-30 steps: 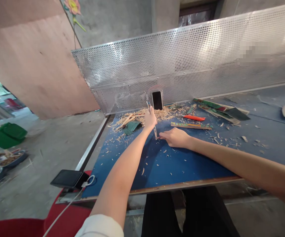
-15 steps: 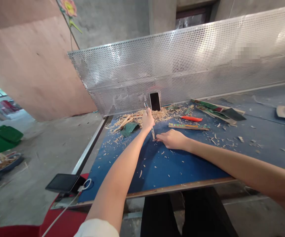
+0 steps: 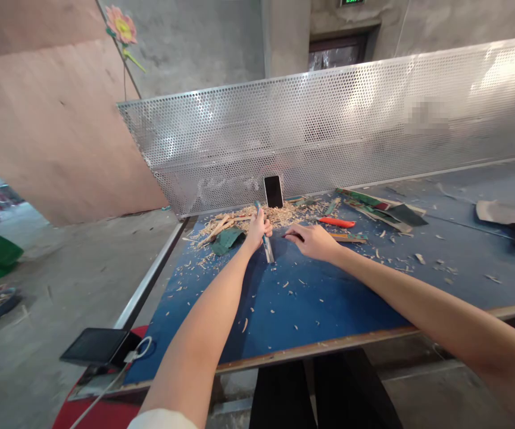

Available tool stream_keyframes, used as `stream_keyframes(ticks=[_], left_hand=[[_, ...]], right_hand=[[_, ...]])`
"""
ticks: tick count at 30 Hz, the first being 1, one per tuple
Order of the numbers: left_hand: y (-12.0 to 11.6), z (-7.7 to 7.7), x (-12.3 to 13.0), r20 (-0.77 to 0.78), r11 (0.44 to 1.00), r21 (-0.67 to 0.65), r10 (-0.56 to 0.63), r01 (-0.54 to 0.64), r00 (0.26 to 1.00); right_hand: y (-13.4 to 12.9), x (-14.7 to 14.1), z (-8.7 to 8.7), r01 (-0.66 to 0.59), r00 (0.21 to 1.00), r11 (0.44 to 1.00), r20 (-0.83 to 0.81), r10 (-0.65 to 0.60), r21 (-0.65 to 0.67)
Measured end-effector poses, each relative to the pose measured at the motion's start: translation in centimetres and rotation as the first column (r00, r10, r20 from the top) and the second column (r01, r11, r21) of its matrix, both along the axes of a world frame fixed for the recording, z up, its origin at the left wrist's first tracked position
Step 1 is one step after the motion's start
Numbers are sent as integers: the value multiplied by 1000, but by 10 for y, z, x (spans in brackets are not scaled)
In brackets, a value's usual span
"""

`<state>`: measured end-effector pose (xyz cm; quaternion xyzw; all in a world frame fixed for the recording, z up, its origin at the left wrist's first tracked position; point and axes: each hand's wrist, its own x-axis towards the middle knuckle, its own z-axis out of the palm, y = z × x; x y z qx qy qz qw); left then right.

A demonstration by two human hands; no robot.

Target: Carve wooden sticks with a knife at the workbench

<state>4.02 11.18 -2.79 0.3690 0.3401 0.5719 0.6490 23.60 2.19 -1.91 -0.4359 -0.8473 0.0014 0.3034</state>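
Observation:
My left hand (image 3: 258,230) is wrapped round a narrow, flat strip of wood (image 3: 268,253) with a blue-green painted face. Its pale lower end points down at the blue tabletop (image 3: 306,298). To the right, apart from the strip, my right hand (image 3: 314,241) is closed with the fingertips pinched. A small dark thing (image 3: 299,237) shows between those fingers, too small to name. Just behind the right hand lies another painted wood strip (image 3: 349,238), partly covered by the hand. An orange-red utility knife (image 3: 337,222) lies beyond it.
Wood shavings (image 3: 293,213) are heaped behind my hands, with a green scrap (image 3: 227,241) at the left. A phone (image 3: 273,190) leans on the perforated metal screen (image 3: 239,143). Painted offcuts (image 3: 386,208) lie at right. A black device (image 3: 100,347) with a white cable sits at the near left corner.
My right hand has drawn away from the strip's lower end, up and to the right. The strip in my left hand has turned, showing its broader face. The camera view has shifted slightly.

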Motion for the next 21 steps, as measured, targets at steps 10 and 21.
stream_keyframes(ticks=[10, 21], left_hand=[[3, 0, -12, 115, 995, -11, -98, 100, 989], [8, -7, -12, 52, 990, -57, 134, -131, 990]], right_hand=[[7, 1, 1, -124, 990, 989, 53, 128, -75], [-1, -11, 0, -76, 970, 983, 214, 111, -166]])
